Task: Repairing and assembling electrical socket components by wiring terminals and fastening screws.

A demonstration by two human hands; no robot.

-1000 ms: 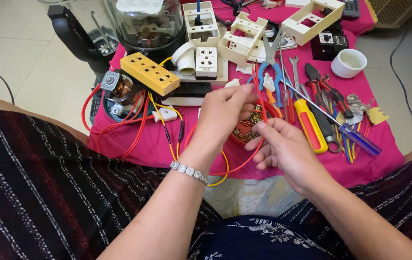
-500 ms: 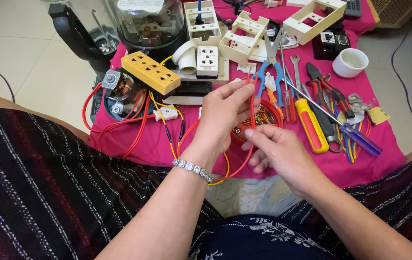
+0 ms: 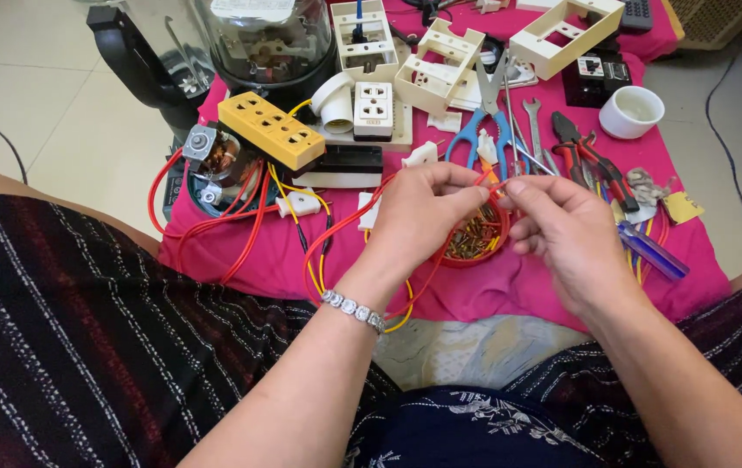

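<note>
A: State the condition of each grip.

B: The left hand [image 3: 423, 212] is closed on the red wire [image 3: 349, 224], pinching it between thumb and fingertips near its free end. The right hand [image 3: 566, 230] pinches the same end from the other side. Both hands meet just above the small red dish of metal bits [image 3: 473, 241] on the pink cloth [image 3: 553, 290].

A: How is this step best performed?

B: In my judgement, hold the insulation steady with the left hand and let only the right fingertips work the tip. Keep both hands low over the cloth so loose strands fall into the dish, and keep slack in the wire so it does not drag the white plug piece [image 3: 300, 204].

A: Describe the wire.

B: Thin, red-sheathed, flexible. It loops leftward from the hands across the cloth, beside a yellow wire [image 3: 312, 277], toward the motor [image 3: 219, 160]. Its tip is hidden between the fingers. The yellow socket block [image 3: 271, 130] lies beyond it.
</note>
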